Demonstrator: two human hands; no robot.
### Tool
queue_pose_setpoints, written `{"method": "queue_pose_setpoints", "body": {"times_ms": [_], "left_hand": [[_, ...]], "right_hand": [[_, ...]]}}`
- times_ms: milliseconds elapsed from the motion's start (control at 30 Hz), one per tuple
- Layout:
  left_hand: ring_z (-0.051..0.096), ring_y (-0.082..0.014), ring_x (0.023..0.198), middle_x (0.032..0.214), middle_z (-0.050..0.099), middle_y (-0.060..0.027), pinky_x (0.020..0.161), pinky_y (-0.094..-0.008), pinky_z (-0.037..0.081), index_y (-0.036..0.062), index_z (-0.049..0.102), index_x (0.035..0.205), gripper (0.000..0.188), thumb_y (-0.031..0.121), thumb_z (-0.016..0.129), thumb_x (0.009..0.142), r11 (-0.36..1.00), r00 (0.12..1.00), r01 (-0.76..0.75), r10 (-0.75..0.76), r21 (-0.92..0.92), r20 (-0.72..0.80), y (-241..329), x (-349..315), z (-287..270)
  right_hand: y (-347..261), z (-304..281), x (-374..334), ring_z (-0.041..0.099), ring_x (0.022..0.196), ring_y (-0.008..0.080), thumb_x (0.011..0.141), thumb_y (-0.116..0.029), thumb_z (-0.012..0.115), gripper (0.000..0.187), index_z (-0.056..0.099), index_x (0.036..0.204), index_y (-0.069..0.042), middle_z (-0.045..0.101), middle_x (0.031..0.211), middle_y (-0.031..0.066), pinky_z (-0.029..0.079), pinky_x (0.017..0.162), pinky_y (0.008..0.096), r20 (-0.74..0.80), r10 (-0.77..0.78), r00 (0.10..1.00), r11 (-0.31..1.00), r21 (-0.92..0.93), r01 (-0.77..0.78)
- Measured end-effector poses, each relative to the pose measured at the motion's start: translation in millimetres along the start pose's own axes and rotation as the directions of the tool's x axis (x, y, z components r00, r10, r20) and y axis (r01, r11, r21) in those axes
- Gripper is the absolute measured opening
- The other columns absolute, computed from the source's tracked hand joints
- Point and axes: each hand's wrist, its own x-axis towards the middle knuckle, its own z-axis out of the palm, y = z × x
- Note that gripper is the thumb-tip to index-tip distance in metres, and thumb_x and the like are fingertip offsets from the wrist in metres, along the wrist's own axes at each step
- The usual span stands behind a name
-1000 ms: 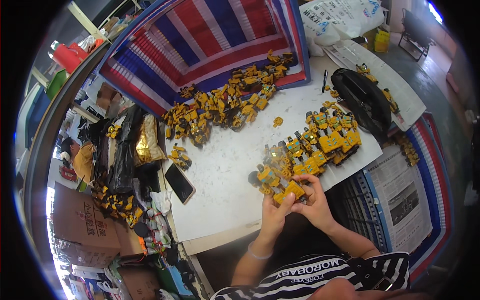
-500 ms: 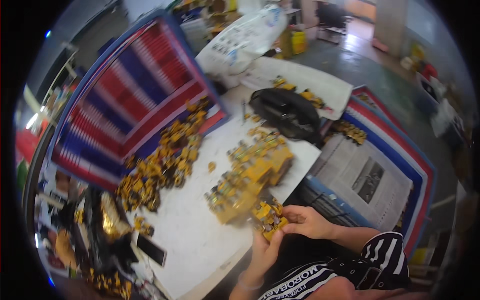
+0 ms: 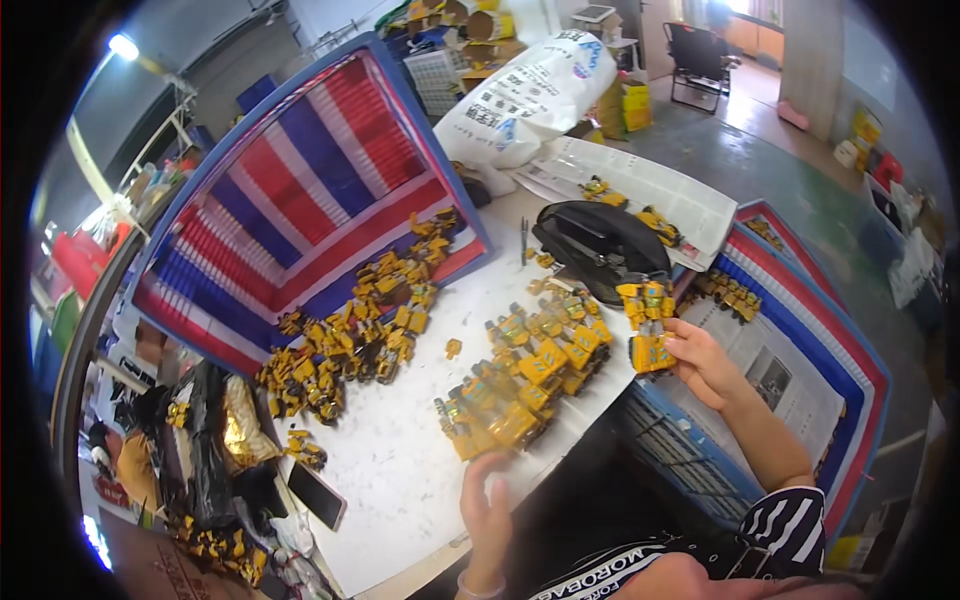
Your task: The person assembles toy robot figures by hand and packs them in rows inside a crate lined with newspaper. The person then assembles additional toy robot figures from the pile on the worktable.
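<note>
A yellow toy robot [image 3: 648, 348] is pinched by one side in my right hand [image 3: 708, 366], held up past the table's right edge. My left hand [image 3: 487, 508] is empty, its fingers apart and slightly blurred, at the near edge of the white table [image 3: 390, 480]. Just beyond it stand rows of similar yellow toy robots [image 3: 545, 365], packed close together. A heap of yellow toy parts or figures [image 3: 345, 345] spills from a tipped crate [image 3: 300, 190] striped red, white and blue. One small yellow piece [image 3: 453, 348] lies alone between heap and rows.
Behind the rows sits a black bag [image 3: 590, 245], with a pen [image 3: 523, 240] beside it. A phone [image 3: 316, 494] lies at the left table edge. To my right stands a striped crate [image 3: 860, 400] with newspaper and yellow figures inside. A white sack [image 3: 530, 100] is at the back.
My hands have parted. The right hand has carried the toy robot up and to the right; the left has let go and drawn back toward the table's near edge. The view has shifted slightly.
</note>
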Motion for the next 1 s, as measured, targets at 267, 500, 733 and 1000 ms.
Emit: {"method": "queue_pose_setpoints", "body": {"times_ms": [267,500,733,1000], "left_hand": [[0.05,-0.0159,0.092,0.094,0.054,-0.0089,0.084,-0.028,0.036,-0.0015,0.049,0.097,0.018,0.005,0.044,0.082,0.994,1.0,-0.008,0.006,0.108,0.027,7.3,-1.9,-1.7],[0.048,-0.0296,0.091,0.099,0.051,-0.0147,0.08,-0.0365,0.037,0.003,0.05,0.097,0.029,0.009,0.059,0.071,0.632,0.849,-0.526,0.428,0.57,0.309,35.7,67.8,2.9],[0.049,-0.0318,0.088,0.09,0.054,-0.0169,0.077,-0.0377,0.037,-0.002,0.04,0.11,0.053,0.023,0.063,0.069,0.539,0.848,-0.516,0.212,0.666,0.485,37.0,180.8,28.4],[0.055,-0.0271,0.071,0.079,0.058,-0.0136,0.062,-0.0337,0.042,0.0048,0.051,0.104,0.04,0.028,0.061,0.072,0.752,0.867,-0.308,-0.029,0.583,0.497,31.4,182.2,29.7]], "right_hand": [[21.8,13.3,89.6,0.047,0.086,0.0096,0.081,-0.026,0.051,0.035,0.046,0.107,-0.004,0.051,0.094,0.0031,0.035,0.079,0.0233,0.12,0.171,0.978,0.827,-0.557,-0.077],[20.0,18.0,119.5,0.045,0.101,0.0149,0.072,-0.021,0.064,0.061,0.03,0.119,0.001,0.048,0.11,0.0105,0.034,0.087,0.0272,0.253,0.235,0.938,0.687,-0.726,0.024],[15.4,41.4,124.6,0.046,0.1,0.0149,0.066,-0.009,0.068,0.064,0.033,0.119,-0.002,0.05,0.109,0.0091,0.036,0.087,0.028,0.293,0.29,0.911,0.812,-0.579,-0.072],[19.1,36.4,122.2,0.047,0.097,0.0134,0.064,-0.001,0.065,0.062,0.035,0.118,-0.005,0.05,0.106,0.0047,0.036,0.087,0.0276,0.227,0.169,0.959,0.913,-0.402,-0.066]]}}
